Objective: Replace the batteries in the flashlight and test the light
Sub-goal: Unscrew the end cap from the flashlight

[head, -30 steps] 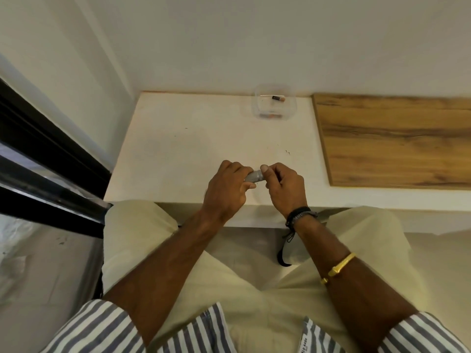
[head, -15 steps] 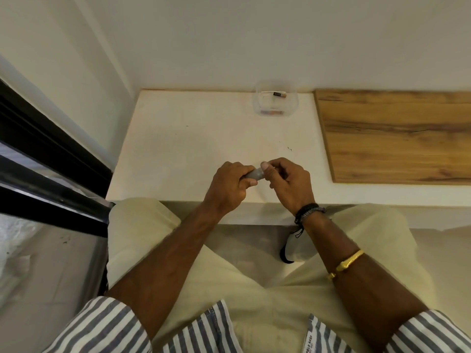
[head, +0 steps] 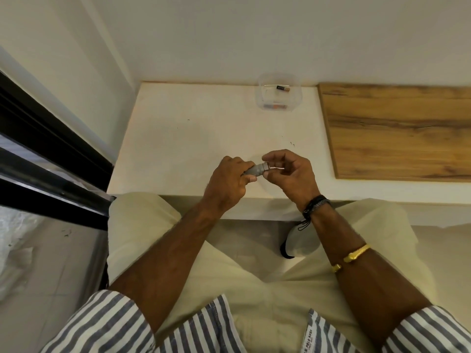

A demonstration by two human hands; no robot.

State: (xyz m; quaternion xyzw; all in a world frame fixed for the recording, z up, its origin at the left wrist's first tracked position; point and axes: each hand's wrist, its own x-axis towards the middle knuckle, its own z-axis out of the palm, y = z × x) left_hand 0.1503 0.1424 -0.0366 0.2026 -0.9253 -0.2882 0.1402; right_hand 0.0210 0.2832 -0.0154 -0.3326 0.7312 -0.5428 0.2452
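Observation:
A small grey flashlight [head: 257,170] lies sideways above the near edge of the white table [head: 193,138]. My left hand [head: 228,182] is wrapped around its left part. My right hand [head: 290,174] pinches the flashlight's right end between thumb and fingertips, the other fingers curled loosely. What is at that end is hidden by the fingers. A clear plastic container [head: 279,94] stands at the back of the table and holds a black and copper battery [head: 283,89] and another battery [head: 276,106] near its front wall.
A wooden board [head: 397,131] covers the table's right part. A wall runs behind the table, and a dark window frame [head: 51,149] is at the left. My knees in pale trousers sit under the table's front edge.
My right hand has loosened and its fingers have spread from the flashlight's right end, so more of the grey body shows. The left hand keeps its hold.

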